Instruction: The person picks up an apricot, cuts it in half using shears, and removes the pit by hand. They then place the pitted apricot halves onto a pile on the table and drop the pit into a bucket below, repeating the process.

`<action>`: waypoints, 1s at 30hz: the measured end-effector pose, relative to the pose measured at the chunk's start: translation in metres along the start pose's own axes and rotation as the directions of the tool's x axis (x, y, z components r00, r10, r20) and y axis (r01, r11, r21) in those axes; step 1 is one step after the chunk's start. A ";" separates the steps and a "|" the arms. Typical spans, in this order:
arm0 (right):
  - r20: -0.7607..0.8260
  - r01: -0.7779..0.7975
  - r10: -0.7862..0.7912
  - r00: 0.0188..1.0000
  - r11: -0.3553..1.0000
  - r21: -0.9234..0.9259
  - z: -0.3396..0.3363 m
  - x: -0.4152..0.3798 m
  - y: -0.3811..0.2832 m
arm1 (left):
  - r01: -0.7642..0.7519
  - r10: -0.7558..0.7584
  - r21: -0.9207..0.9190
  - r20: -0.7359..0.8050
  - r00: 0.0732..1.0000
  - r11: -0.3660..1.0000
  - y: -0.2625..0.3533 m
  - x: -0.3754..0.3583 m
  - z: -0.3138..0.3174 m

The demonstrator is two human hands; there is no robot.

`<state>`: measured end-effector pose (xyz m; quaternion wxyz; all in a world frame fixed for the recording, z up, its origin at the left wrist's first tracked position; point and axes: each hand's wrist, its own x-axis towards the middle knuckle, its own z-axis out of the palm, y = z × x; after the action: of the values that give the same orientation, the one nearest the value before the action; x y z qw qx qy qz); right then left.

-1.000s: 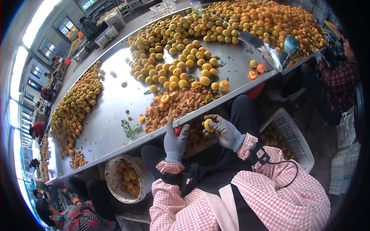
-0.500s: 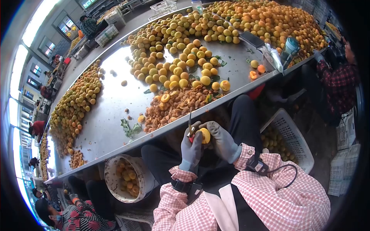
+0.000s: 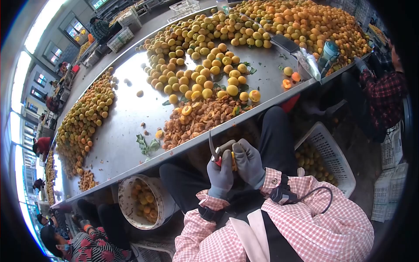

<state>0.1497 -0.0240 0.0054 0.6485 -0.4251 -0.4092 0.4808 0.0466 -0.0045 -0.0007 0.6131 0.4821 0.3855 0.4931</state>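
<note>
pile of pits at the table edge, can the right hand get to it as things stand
Probably yes, but not freely: the right hand is wrapped around a fruit at the lap. The pile of pits lies just beyond the table edge, nothing between them.

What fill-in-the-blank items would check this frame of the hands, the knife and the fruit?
1. The left hand holds a ____ with a red handle.
2. The right hand grips a yellow ____.
3. Both hands wear grey ____.
4. The bucket under the table holds ____ fruit.

Missing words: knife; fruit; gloves; orange
</note>
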 end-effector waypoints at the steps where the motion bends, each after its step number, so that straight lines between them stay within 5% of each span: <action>1: -0.010 0.053 -0.054 0.999 0.997 -0.063 0.001 0.000 -0.004 | -0.014 0.014 -0.043 0.007 1.000 0.999 0.006 0.000 0.003; 3: -0.009 0.103 -0.105 0.994 0.987 -0.123 0.001 0.001 -0.014 | 0.066 -0.070 -0.141 -0.028 0.997 0.988 0.020 0.000 0.008; 5: 0.205 0.461 -0.420 0.884 0.856 -0.235 -0.005 0.002 -0.023 | 0.209 -0.245 -0.345 -0.062 0.968 0.915 0.028 -0.002 0.012; 9: 0.228 0.542 -0.494 0.839 0.799 -0.262 -0.007 0.006 -0.004 | 0.281 -0.293 -0.439 0.040 0.955 0.853 0.013 -0.001 0.004; 10: 0.057 0.227 -0.222 0.973 0.970 -0.089 -0.007 0.008 0.003 | 0.265 -0.291 -0.427 0.003 0.957 0.865 0.010 0.005 0.008; 11: -0.052 -0.095 0.103 0.993 0.986 0.136 -0.008 0.013 0.010 | 0.262 -0.287 -0.428 0.008 0.958 0.865 0.005 0.009 0.006; 12: -0.133 -0.245 0.304 0.943 0.909 0.337 -0.010 0.021 0.026 | 0.272 -0.291 -0.351 -0.002 0.957 0.896 -0.003 0.016 0.001; 14: -0.081 -0.342 0.406 0.910 0.847 0.407 -0.022 0.024 0.029 | 0.231 -0.249 -0.219 -0.058 0.967 0.948 -0.028 0.029 -0.012; 16: -0.035 -0.516 0.581 0.813 0.748 0.417 -0.029 0.024 0.024 | 0.180 -0.171 0.115 -0.083 0.982 0.977 -0.039 0.037 -0.036; 19: 0.147 -0.596 0.597 0.788 0.684 0.420 -0.041 0.023 0.018 | 0.195 -0.174 0.355 -0.091 0.981 0.914 -0.028 0.036 -0.053; 22: 0.311 -0.644 0.585 0.749 0.533 0.549 -0.045 0.020 0.023 | -0.011 0.001 0.524 0.019 1.000 0.852 -0.016 0.025 -0.057; 25: 0.246 -0.607 0.572 0.782 0.609 0.511 -0.034 0.016 0.018 | -0.167 0.115 0.375 0.156 0.981 0.912 -0.008 0.012 -0.041; 26: 0.248 -0.609 0.574 0.780 0.608 0.509 -0.033 0.014 0.021 | -0.060 -0.001 0.298 0.199 0.980 0.953 -0.011 0.008 -0.043; 29: 0.267 -0.576 0.526 0.807 0.603 0.552 -0.035 0.010 0.033 | -0.140 -0.014 0.561 0.261 0.965 0.816 0.002 0.006 -0.035; 30: 0.203 -0.582 0.568 0.798 0.638 0.505 -0.033 0.009 0.032 | -0.142 -0.001 0.510 0.270 0.963 0.849 -0.005 0.005 -0.034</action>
<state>0.1740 -0.0147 -0.0337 0.5493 -0.3250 -0.1071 0.7624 0.0166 0.0074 -0.0136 0.4849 0.7052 0.4034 0.3238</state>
